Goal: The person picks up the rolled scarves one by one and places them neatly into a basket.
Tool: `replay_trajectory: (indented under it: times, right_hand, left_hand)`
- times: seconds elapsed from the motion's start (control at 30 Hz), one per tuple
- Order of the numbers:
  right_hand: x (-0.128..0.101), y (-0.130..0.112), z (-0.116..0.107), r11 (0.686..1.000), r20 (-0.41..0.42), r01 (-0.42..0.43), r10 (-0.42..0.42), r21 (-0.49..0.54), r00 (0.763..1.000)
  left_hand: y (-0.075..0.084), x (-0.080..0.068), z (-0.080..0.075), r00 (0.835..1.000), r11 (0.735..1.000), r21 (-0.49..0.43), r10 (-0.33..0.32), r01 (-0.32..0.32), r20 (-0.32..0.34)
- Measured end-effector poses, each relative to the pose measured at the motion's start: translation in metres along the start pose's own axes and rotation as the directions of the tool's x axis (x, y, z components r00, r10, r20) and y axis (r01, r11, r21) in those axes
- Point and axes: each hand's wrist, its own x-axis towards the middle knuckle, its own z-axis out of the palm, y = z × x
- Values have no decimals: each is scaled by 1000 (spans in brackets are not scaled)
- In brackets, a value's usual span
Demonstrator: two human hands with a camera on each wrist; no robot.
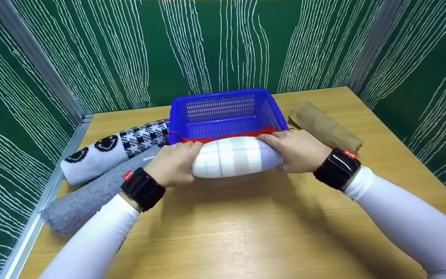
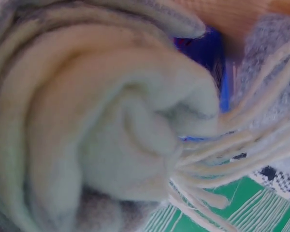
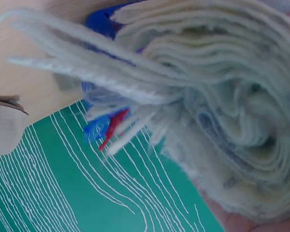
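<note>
A rolled white plaid scarf [image 1: 230, 158] is held crosswise above the table, in front of the basket. My left hand [image 1: 173, 163] grips its left end and my right hand [image 1: 298, 150] its right end. In the left wrist view the scarf's coiled end [image 2: 130, 130] fills much of the frame, pale fringe hanging off it. Layered folds show in the right wrist view, where the scarf [image 3: 232, 106] also trails fringe strands. Behind it stands a blue plastic basket [image 1: 219, 95], with red cloth [image 1: 246, 134] along its near side, partly hidden by the scarf.
Left of the basket lie a rolled black-and-white patterned cloth [image 1: 118, 149] and a rolled grey cloth [image 1: 87, 201], side by side. A brown rolled cloth [image 1: 325, 126] lies to the right. Green walls with white lines [image 1: 227, 46] enclose the wooden table [image 1: 223, 232] behind and at the sides.
</note>
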Motion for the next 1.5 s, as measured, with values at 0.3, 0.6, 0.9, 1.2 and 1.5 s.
replay_trajectory:
  times: [0.3, 0.6, 0.9, 1.2, 1.5]
  right_hand:
    - [5, 3, -5, 1000, -24, 20, -20, -6, 1000]
    - [8, 4, -10, 1000, -22, 5, -6, -16, 1000]
    - [12, 8, -14, 999, -20, 2, -3, -51, 1000]
    - [18, 11, -19, 999, -27, -1, 0, -51, 1000]
    - [26, 15, -23, 997, -34, -29, 27, -72, 999]
  left_hand:
    - [0, 1, -7, 1000, 1000, 2, -19, 19, -12]
    - [0, 3, -11, 999, 999, -9, -35, 35, -26]
    - [-2, 9, -16, 999, 999, -11, -31, 30, -36]
    - [-5, 15, -22, 999, 999, -11, -39, 38, -26]
    - [-9, 22, -27, 998, 999, 10, -46, 47, -34]
